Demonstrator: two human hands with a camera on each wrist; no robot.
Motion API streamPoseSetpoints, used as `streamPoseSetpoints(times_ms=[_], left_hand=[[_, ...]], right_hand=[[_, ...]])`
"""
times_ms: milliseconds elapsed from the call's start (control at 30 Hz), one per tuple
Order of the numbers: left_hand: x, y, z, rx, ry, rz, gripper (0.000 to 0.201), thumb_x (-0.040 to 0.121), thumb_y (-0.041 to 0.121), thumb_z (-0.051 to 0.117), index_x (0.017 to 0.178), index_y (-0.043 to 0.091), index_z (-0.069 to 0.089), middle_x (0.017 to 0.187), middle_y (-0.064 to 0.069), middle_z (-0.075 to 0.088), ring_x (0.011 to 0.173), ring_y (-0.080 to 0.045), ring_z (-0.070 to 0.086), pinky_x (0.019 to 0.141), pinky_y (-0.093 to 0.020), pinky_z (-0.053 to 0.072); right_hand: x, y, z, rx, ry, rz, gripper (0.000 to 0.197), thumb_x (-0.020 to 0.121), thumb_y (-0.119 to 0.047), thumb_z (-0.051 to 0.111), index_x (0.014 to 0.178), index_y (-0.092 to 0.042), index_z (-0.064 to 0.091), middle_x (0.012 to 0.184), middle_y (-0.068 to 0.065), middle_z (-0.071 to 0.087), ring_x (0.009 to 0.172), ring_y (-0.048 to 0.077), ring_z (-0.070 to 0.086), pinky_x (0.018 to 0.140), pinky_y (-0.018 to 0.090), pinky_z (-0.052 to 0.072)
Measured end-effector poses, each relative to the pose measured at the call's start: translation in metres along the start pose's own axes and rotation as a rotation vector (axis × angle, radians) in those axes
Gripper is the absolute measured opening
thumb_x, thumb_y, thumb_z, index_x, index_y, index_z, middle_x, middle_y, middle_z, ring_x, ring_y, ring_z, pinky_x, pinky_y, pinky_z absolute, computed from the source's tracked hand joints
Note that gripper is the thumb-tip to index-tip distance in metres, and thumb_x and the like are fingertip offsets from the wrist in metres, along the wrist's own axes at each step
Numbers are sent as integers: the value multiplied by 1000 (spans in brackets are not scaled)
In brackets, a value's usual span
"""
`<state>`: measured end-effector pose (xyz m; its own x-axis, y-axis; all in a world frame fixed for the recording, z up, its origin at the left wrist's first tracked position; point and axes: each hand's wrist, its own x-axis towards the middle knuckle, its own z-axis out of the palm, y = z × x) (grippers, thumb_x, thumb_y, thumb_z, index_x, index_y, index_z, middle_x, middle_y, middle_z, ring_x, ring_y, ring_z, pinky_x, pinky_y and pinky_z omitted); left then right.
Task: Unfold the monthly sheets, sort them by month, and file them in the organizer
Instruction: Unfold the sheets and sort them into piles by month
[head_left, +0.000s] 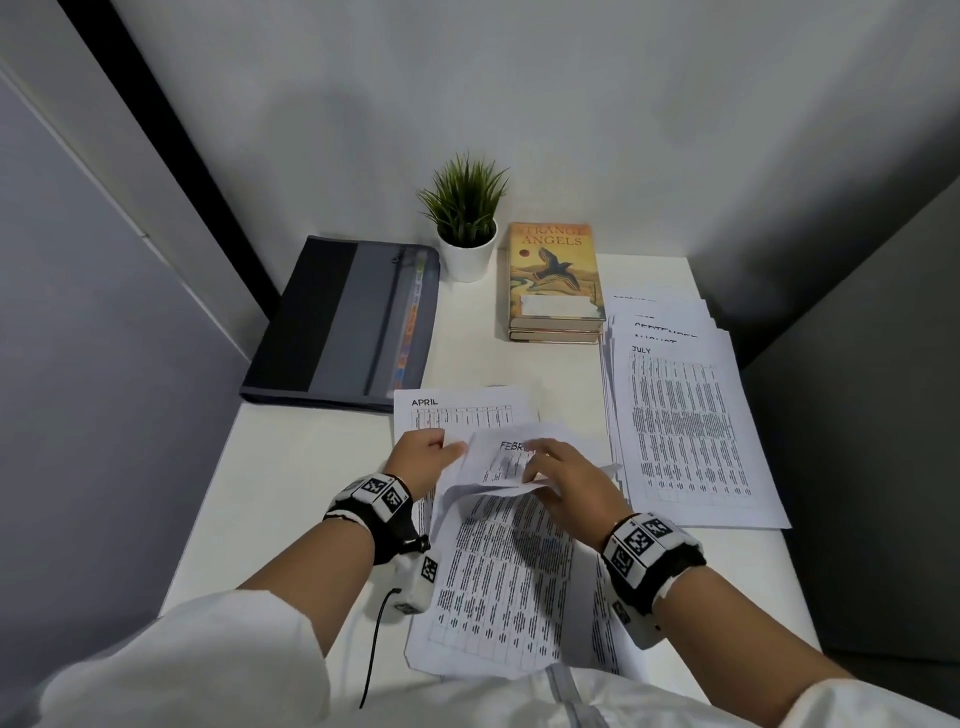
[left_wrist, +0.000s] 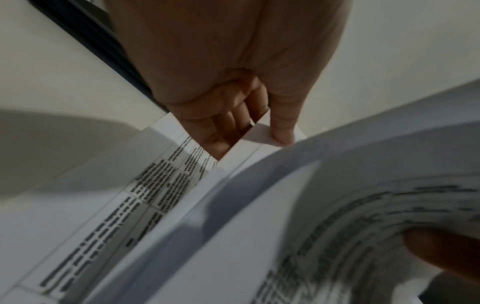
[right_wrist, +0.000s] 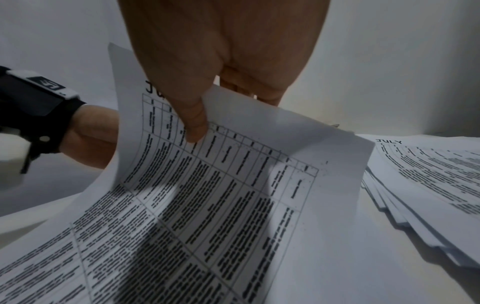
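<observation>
Both hands work at the desk's near middle. My right hand (head_left: 558, 470) (right_wrist: 228, 115) pinches the top edge of a printed sheet headed "JU" (right_wrist: 207, 195) (head_left: 498, 571), thumb on its face and fingers behind, so it arches up. Behind it a creased February sheet (head_left: 506, 460) stands lifted. My left hand (head_left: 423, 457) (left_wrist: 255, 131) pinches that sheet's left edge, thumb on top and fingers curled under. An April sheet (head_left: 462, 410) lies flat beyond. The dark grey organizer (head_left: 343, 322) with coloured tabs lies closed at the back left.
A fanned stack of flat sheets with July on top (head_left: 685, 426) (right_wrist: 428, 164) fills the right side of the white desk (head_left: 291, 467). A potted plant (head_left: 465, 223) and two stacked books (head_left: 553, 280) stand at the back wall. A cable hangs from my left wrist.
</observation>
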<state>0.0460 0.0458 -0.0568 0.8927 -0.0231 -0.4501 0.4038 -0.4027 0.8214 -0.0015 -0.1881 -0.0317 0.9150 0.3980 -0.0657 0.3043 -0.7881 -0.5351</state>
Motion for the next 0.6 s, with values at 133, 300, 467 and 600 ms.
streamPoseSetpoints(times_ms=[133, 300, 467, 600], left_hand=[[-11, 1, 4, -82, -48, 15, 13, 83, 12, 73, 95, 8, 72, 93, -5, 75, 92, -27, 70, 88, -46, 56], [-17, 0, 6, -114, -8, 25, 25, 80, 12, 77, 95, -4, 66, 96, -23, 70, 83, -26, 66, 86, -51, 53], [-17, -1, 4, -132, 24, 14, 19, 88, 15, 69, 102, 3, 66, 98, -10, 73, 95, -33, 68, 90, -46, 53], [-15, -4, 7, -111, 90, -20, 43, 89, 12, 67, 127, 12, 48, 117, -7, 60, 107, -24, 61, 99, -38, 48]], right_hand=[[4, 0, -1, 18, -7, -2, 19, 83, -9, 66, 94, -23, 62, 146, -6, 40, 130, 14, 42, 95, 34, 48], [5, -3, 0, 26, -23, -34, 17, 83, -10, 65, 95, -21, 62, 112, -4, 62, 104, 18, 57, 80, 35, 52], [-2, -2, 1, 44, -7, -28, 20, 81, -6, 66, 96, -19, 63, 107, -6, 63, 97, 17, 60, 73, 35, 52], [-6, 1, 6, 35, 14, 0, 23, 79, -5, 67, 96, -21, 62, 130, -7, 58, 112, 16, 58, 81, 29, 51]])
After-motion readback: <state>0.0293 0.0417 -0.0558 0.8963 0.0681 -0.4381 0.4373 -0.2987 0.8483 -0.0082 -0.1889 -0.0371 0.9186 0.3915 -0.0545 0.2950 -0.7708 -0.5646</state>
